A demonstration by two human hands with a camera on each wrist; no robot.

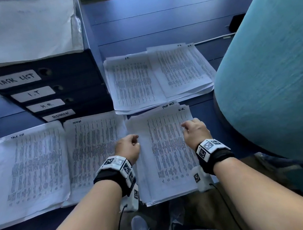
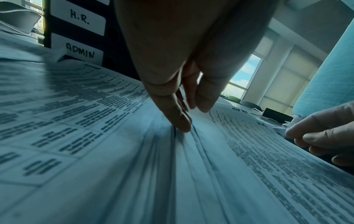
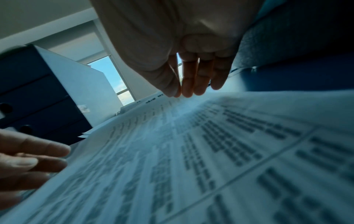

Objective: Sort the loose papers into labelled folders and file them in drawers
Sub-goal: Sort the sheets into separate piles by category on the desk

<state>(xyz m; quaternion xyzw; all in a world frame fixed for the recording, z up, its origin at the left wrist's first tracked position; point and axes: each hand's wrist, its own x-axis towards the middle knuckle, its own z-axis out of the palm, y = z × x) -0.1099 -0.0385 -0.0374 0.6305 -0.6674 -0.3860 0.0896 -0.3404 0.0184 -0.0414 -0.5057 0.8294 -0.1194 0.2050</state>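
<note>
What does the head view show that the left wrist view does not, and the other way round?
Only the head view shows the TASK LIST label, the I.T label and the two far paper piles. Only the left wrist view shows a window and the left fingertips on the fanned page edges. Both show the H.R. label, the ADMIN label and both hands on the near pile.
</note>
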